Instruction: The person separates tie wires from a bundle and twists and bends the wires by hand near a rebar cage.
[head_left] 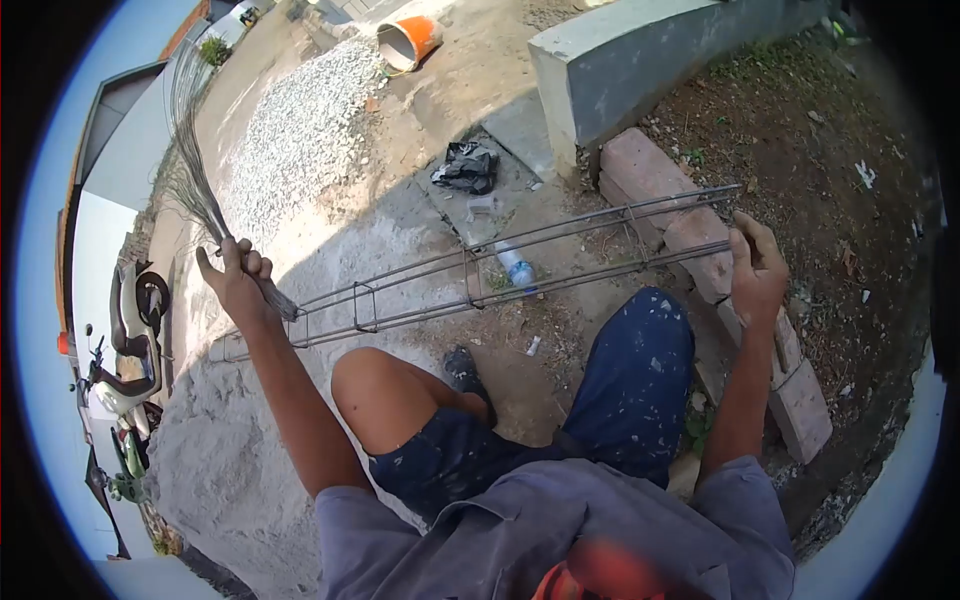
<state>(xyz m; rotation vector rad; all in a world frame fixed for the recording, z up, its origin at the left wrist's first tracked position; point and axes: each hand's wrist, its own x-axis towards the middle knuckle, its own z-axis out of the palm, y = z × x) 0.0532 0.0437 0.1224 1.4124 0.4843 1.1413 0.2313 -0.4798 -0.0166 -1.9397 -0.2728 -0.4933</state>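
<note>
My left hand point(240, 282) is closed around a bundle of thin tie wire point(196, 165). Its loose strands fan upward, and the short end sticks out below the fist. A long rebar cage point(420, 312), made of thin rods with square stirrups, stretches across in front of my knees. At the cage's right end, my right hand point(757, 270) is closed, its thumb and fingers against the ends of the lower rods. The wire bundle's lower end overlaps the cage's left part in view; I cannot tell if they touch.
Pinkish bricks point(640, 165) lie beneath the cage's right end. A plastic bottle point(516, 266) and a black plastic bag point(467, 167) are on the ground. Farther off are a gravel pile point(305, 130) and an orange bucket point(425, 38). A grey sand heap point(220, 450) rises at left, near a parked motorbike point(135, 330).
</note>
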